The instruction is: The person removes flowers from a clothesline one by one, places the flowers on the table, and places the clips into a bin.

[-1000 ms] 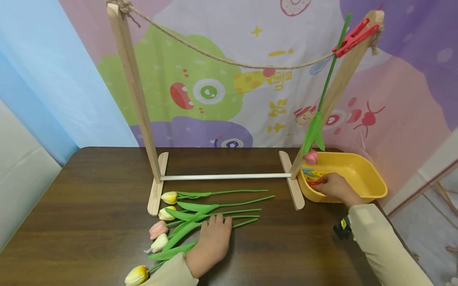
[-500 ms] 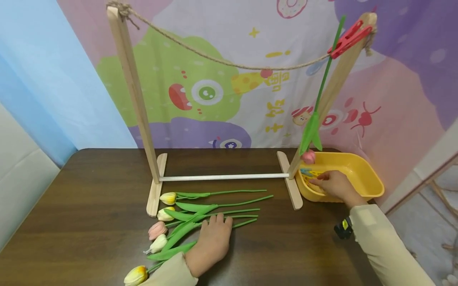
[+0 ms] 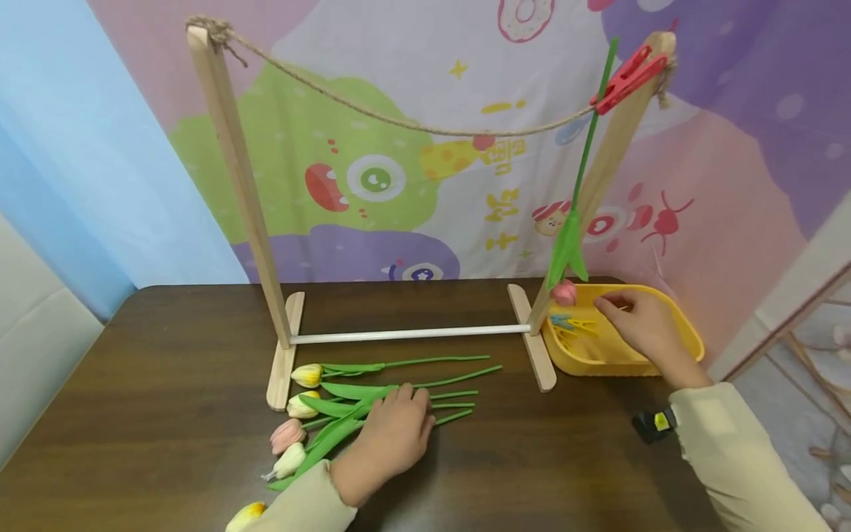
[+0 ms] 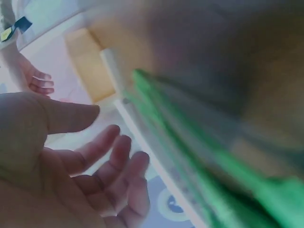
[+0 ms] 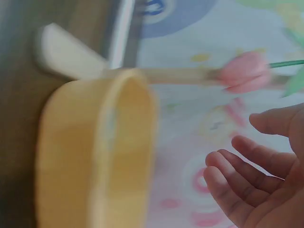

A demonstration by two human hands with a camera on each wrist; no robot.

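Observation:
My left hand [image 3: 392, 432] reaches over the artificial tulips, its fingers at the green stems [image 3: 455, 405]. In the left wrist view, this hand [image 4: 90, 161] has loosely bent fingers with nothing between them. Above the yellow basin [image 3: 694, 347] is my right hand [image 3: 641, 329], and the right wrist view shows its fingers [image 5: 228, 183] apart and holding nothing. Blue and yellow clothespins [image 3: 573, 325] lie in the basin. A pink tulip [image 3: 565, 293] hangs head down close to the right hand, clipped to the rope by a red clothespin [image 3: 628, 80].
The wooden frame [image 3: 242, 185] stands at the back, with a sagging rope [image 3: 399, 122] between its posts and a white bar [image 3: 412, 335] low down. Yellow, pink and white tulip heads [image 3: 287, 436] point left on the dark table [image 3: 133, 414]. A printed curtain [image 3: 372, 96] hangs behind.
My right hand has lifted up from among the clothespins; the red one seen at its fingers earlier is out of sight. My left hand has shifted slightly up over the stems.

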